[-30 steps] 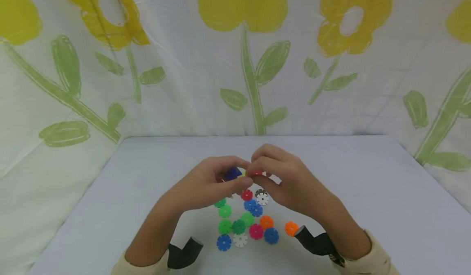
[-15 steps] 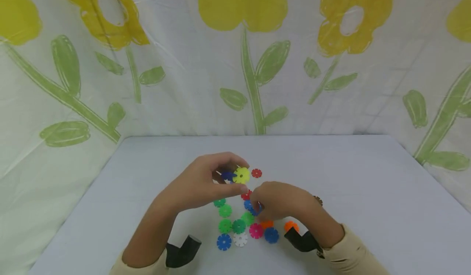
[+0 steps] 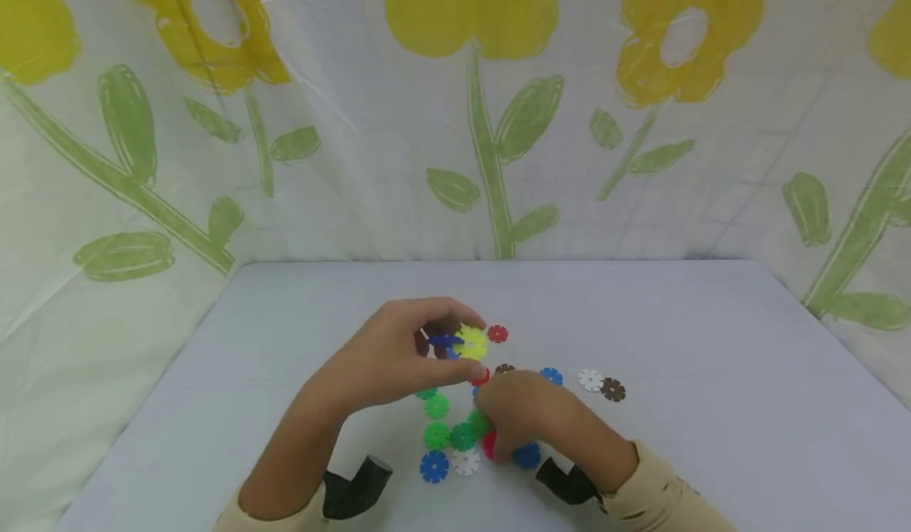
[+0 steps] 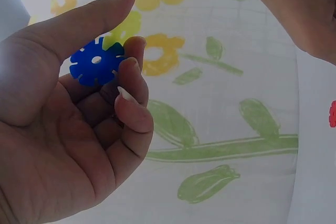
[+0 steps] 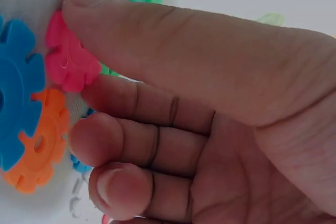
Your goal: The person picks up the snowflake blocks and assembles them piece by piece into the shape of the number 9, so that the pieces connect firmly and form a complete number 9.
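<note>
I'm watching a lemon-yellow notched plastic disc (image 3: 470,344) showing beside a deep-blue notched plastic disc (image 4: 97,62). A hot-pink notched plastic disc (image 5: 72,59) is standing out near a bright-orange notched plastic disc (image 5: 50,140). The bench (image 3: 683,326) is looking plain whitish; the white cloth backdrop (image 3: 342,200) is displaying painted yellow flowers, green stems and leaves.

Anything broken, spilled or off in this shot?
Nothing stands out. Notched discs lie scattered on the table, and the blue disc and yellow disc in the left hand show no visible damage; the right hand hides some discs.
</note>
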The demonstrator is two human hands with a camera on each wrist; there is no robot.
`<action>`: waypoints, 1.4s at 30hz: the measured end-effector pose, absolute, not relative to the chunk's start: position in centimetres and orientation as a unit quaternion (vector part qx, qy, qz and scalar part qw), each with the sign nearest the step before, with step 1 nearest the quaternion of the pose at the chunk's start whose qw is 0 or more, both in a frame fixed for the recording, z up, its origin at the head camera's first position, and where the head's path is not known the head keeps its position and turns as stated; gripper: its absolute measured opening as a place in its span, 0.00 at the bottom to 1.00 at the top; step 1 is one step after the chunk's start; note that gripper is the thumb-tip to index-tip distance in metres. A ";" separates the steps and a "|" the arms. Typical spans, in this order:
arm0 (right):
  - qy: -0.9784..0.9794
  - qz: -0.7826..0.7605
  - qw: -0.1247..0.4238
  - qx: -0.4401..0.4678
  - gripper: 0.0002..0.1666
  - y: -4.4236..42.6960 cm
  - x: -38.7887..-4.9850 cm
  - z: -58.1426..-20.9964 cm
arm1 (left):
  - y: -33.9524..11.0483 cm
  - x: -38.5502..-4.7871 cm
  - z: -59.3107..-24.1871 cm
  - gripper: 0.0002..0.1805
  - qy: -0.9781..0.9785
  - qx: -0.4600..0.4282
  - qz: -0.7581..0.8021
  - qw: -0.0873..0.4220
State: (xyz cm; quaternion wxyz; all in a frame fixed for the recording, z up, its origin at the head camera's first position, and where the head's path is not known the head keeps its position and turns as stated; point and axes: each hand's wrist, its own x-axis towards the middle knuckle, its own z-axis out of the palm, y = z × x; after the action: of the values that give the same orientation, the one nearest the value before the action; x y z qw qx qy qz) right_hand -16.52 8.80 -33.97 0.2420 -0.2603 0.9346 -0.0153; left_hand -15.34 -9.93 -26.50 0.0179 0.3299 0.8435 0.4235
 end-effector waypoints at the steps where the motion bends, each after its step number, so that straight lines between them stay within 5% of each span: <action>1: 0.934 -0.014 0.239 -0.265 0.18 8.8 -16.5 -33.9 | -9.9 -15.3 -26.5 0.20 0.843 0.329 0.424 0.019; 13: 0.901 -0.117 0.223 -0.352 0.11 11.1 -17.0 -32.0 | -9.8 -15.4 -26.6 0.17 0.843 0.324 0.429 0.024; 20: 0.859 -0.260 0.120 -0.425 0.05 14.0 -18.0 -29.4 | -9.6 -15.5 -26.6 0.17 0.845 0.320 0.428 0.021; 33: 0.787 -0.428 -0.088 -0.436 0.13 14.5 -17.1 -27.4 | -9.4 -15.4 -26.8 0.20 0.840 0.317 0.440 0.016; 42: 0.773 -0.444 -0.155 -0.426 0.15 13.2 -16.3 -27.6 | -9.2 -15.5 -27.0 0.18 0.811 0.326 0.484 0.044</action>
State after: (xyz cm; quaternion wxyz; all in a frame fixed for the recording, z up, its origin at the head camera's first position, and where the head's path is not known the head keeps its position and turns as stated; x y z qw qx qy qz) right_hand -16.32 13.23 -27.62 -0.1554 -0.4259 0.7726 -0.4444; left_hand -15.48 -9.21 -27.01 0.0437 0.3261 0.8111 0.4836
